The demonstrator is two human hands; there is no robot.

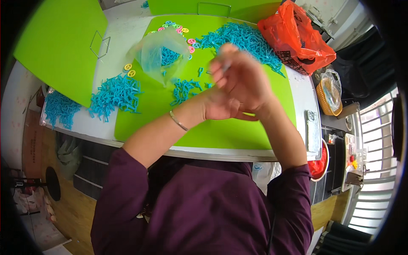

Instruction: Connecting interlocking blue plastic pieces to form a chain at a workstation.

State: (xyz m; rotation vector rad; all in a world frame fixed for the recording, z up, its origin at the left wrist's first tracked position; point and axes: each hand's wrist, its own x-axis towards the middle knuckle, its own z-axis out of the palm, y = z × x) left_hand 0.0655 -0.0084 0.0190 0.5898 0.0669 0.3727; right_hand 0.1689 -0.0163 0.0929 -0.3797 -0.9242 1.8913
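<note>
Above the green mat (204, 134), my right hand (246, 80) is raised and smeared by motion, its fingers seeming bent. A small greyish spot shows at its fingers, too blurred to name. My left hand (219, 106), with a bangle on its wrist, crosses close behind and below it; most of its fingers are hidden. Just left of the hands lies a small loose group of blue plastic pieces (183, 91). Beyond it stands a translucent plastic bag (151, 53) with more blue pieces inside. A large heap of blue pieces (244, 40) lies past my right hand.
Small coloured plastic rings (191, 41) lie behind the bag, and two yellow rings (131, 73) to its left. Two more blue heaps (114, 97) (61, 108) sit at the left. A red plastic bag (297, 40) stands at the back right; a phone (313, 131) lies at the right edge.
</note>
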